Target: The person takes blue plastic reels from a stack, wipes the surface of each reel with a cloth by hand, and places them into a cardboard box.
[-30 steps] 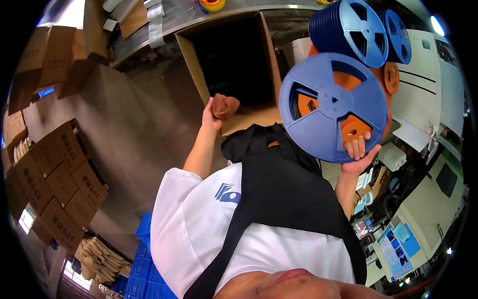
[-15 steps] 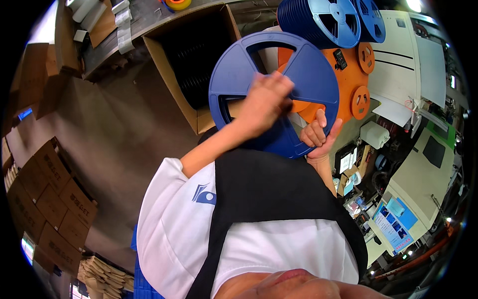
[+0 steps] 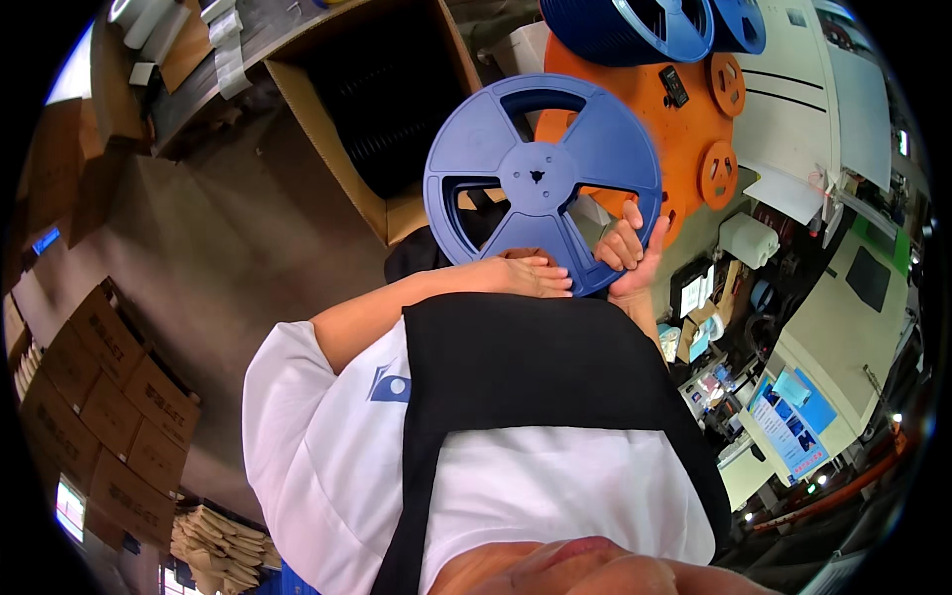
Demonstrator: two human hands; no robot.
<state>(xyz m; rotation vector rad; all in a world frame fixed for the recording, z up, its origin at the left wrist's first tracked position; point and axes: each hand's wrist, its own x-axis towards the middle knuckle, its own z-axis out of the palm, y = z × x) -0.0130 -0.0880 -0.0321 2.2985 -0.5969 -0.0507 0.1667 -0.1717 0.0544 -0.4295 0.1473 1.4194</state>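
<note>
A blue plastic reel (image 3: 536, 177) with a round hub and spoke-shaped cutouts is tilted up in front of my chest. My right hand (image 3: 630, 253) grips its right rim, fingers curled through a cutout and thumb along the outer edge. Across the reel's near edge lies my left hand (image 3: 535, 275), palm side hidden, its fingers stretched out toward the right. It touches or nearly touches the rim; no object shows in it. Behind the reel stand an orange machine with round knobs (image 3: 635, 109) and a stack of blue reels (image 3: 635, 25).
Left of the reel, an open cardboard box (image 3: 342, 164) holds dark, closely ranked discs. A grey workbench (image 3: 263, 40) carries white rolls at the far left. Stacked cartons (image 3: 109, 407) stand on the floor at the left. Pale machines (image 3: 823, 347) and cluttered gear fill the right side.
My left hand has moved from over the reel's hub down to its near edge, and its fingers have straightened. The hub now shows. My right hand keeps hold of the rim.
</note>
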